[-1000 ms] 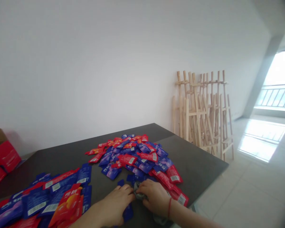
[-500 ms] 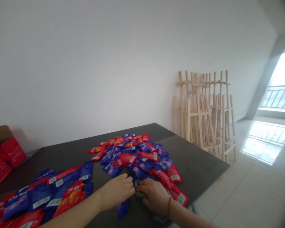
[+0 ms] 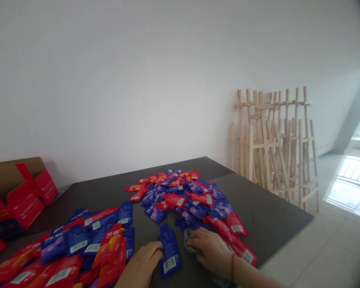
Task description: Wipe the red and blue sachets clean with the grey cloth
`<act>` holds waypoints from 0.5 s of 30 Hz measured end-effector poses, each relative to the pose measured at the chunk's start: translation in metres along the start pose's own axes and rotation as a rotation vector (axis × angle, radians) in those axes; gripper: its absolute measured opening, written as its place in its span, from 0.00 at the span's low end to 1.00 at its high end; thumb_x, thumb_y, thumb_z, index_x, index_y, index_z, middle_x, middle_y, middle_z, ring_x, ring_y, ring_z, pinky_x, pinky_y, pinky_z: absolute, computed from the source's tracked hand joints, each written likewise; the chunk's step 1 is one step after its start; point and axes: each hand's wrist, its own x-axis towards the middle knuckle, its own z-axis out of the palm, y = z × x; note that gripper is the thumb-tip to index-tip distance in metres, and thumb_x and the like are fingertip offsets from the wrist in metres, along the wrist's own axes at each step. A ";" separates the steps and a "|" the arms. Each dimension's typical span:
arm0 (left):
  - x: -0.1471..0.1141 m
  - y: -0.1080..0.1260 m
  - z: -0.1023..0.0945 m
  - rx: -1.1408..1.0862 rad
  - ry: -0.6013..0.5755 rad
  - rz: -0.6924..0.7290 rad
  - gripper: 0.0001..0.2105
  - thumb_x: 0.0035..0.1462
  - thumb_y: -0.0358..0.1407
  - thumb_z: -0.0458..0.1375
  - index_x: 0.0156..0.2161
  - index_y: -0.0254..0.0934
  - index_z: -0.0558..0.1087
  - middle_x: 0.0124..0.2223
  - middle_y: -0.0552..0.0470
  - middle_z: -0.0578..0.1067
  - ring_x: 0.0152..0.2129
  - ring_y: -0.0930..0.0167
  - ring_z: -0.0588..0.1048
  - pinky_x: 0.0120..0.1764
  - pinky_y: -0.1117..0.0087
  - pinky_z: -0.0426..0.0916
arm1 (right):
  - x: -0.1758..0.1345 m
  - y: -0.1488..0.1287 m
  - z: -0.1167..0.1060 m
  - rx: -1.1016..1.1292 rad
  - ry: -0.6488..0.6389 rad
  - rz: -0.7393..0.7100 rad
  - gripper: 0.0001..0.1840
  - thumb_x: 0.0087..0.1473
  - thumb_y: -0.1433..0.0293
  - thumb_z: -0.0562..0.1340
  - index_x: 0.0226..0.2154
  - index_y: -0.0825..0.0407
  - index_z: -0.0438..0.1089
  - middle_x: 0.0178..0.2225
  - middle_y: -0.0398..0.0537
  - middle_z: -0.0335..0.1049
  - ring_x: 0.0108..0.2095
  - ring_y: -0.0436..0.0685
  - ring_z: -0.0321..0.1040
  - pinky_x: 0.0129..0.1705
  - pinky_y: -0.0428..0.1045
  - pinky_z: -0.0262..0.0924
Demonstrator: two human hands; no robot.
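A blue pouch (image 3: 170, 254) with a white barcode label lies at the near part of the dark table, its spout end pointing away from me. My left hand (image 3: 145, 260) is closed on its left edge, thumb hidden. To the right, my right hand (image 3: 211, 250) has its fingers curled over a crumpled grey cloth (image 3: 189, 241), mostly covered by the hand. Just beyond both hands spreads a heap of red and blue pouches (image 3: 180, 196). Left of my left hand is a second pile of red and blue pouches (image 3: 91, 240).
An opened red cardboard box (image 3: 25, 200) stands at the left. The dark table (image 3: 276, 224) ends in a corner at the right. Behind it, wooden easels (image 3: 267, 148) lean by a pale wall (image 3: 123, 88). Bright window light falls on the tiled floor (image 3: 333, 240).
My view has turned left, so more of the red box shows. My left hand has drawn back toward me, uncovering the blue pouch at its fingers. The right hand stays on the cloth.
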 end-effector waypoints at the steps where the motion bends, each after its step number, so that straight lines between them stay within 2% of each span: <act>1: -0.001 0.000 0.003 -0.068 0.063 -0.050 0.23 0.55 0.23 0.50 0.52 0.46 0.73 0.62 0.49 0.72 0.59 0.61 0.70 0.61 0.56 0.67 | 0.001 -0.003 -0.002 0.005 -0.011 -0.009 0.29 0.46 0.76 0.59 0.51 0.47 0.76 0.51 0.49 0.75 0.51 0.61 0.69 0.53 0.52 0.62; 3: 0.001 0.000 0.011 -0.177 0.174 -0.164 0.25 0.56 0.28 0.55 0.59 0.45 0.68 0.65 0.46 0.68 0.63 0.59 0.66 0.63 0.51 0.64 | 0.005 -0.013 -0.004 0.017 -0.020 -0.045 0.29 0.46 0.76 0.59 0.52 0.47 0.75 0.51 0.48 0.75 0.51 0.61 0.69 0.54 0.52 0.62; 5: 0.009 0.000 0.019 -0.243 0.209 -0.244 0.37 0.52 0.32 0.62 0.67 0.40 0.57 0.69 0.40 0.62 0.66 0.56 0.60 0.66 0.48 0.59 | 0.010 -0.025 -0.004 0.010 -0.039 -0.096 0.29 0.48 0.75 0.60 0.53 0.47 0.74 0.53 0.49 0.74 0.51 0.61 0.68 0.54 0.53 0.62; 8: 0.020 0.002 0.027 -0.261 0.139 -0.298 0.50 0.43 0.33 0.67 0.70 0.33 0.50 0.71 0.35 0.58 0.68 0.53 0.56 0.67 0.48 0.54 | 0.018 -0.039 0.003 -0.063 -0.123 -0.145 0.25 0.50 0.70 0.62 0.52 0.45 0.74 0.54 0.49 0.73 0.50 0.64 0.69 0.50 0.54 0.64; 11: 0.024 0.006 0.025 -0.241 0.067 -0.340 0.52 0.41 0.33 0.68 0.71 0.32 0.50 0.71 0.35 0.57 0.68 0.54 0.56 0.68 0.49 0.52 | 0.027 -0.041 0.013 -0.135 -0.162 -0.136 0.22 0.51 0.68 0.64 0.51 0.44 0.75 0.54 0.49 0.72 0.49 0.65 0.69 0.46 0.53 0.65; 15: 0.024 0.012 0.018 -0.241 0.012 -0.369 0.51 0.41 0.33 0.67 0.71 0.29 0.50 0.72 0.35 0.54 0.69 0.55 0.52 0.69 0.50 0.49 | 0.052 -0.038 0.018 -0.190 -0.099 -0.078 0.22 0.52 0.71 0.62 0.51 0.48 0.74 0.53 0.52 0.72 0.49 0.65 0.69 0.48 0.55 0.65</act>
